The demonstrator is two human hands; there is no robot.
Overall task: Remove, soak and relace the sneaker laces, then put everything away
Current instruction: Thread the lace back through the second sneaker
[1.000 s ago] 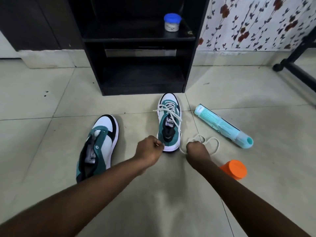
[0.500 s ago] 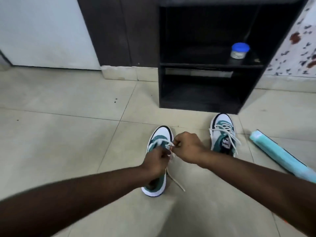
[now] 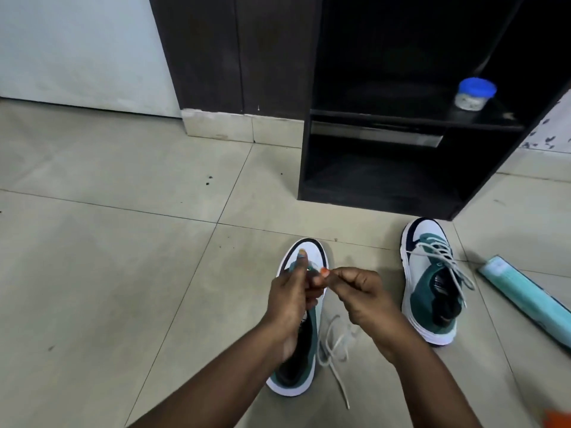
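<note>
Laces first: the loose white cord lace point(image 3: 335, 350) trails on the floor just right of the near teal, white and black sneaker point(image 3: 304, 359), its upper end running up toward the hands. Left hand point(image 3: 290, 299) sits over that sneaker's throat, fingers curled in a narrow grip near the front eyelets, one finger pointing up over the white toe. Right hand point(image 3: 363, 296) meets it fingertip to fingertip, pinching tight; the lace end seems caught between them, though blur hides exactly which fingers have it. Over to the right, well apart, stands the second teal and white sneaker point(image 3: 431, 282), fully laced, toe aimed at the shelf. Beside that one lies a long pale turquoise tube point(image 3: 525, 299), running off the right edge. A scrap of something orange point(image 3: 557, 420) peeks in at the bottom right corner.

Underfoot, large glossy beige floor tiles point(image 3: 108, 273) with dark grout lines and a few dark specks. Straight ahead, a black open shelf unit point(image 3: 386, 168) stands on the floor, with a small clear jar with a blue lid point(image 3: 474, 94) on its middle shelf. Dark wood panelling point(image 3: 216, 50) flanks it, then a plain white wall point(image 3: 77, 47) at left.
</note>
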